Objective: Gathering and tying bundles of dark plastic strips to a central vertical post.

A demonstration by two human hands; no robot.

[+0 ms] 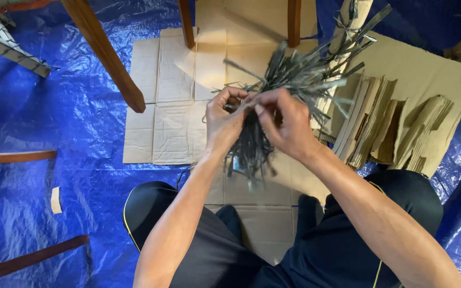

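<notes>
Hands at work — left hand (222,120) and right hand (286,125) pinch a bundle of grey strips (289,80) at its waist; light, springy, likely slippery — best gripped mid-bundle.

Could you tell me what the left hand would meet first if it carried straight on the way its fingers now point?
Probably the right hand: the left hand points across the bundle of grey strips both hands grip, fingertips almost meeting, though depth is unclear.
</notes>
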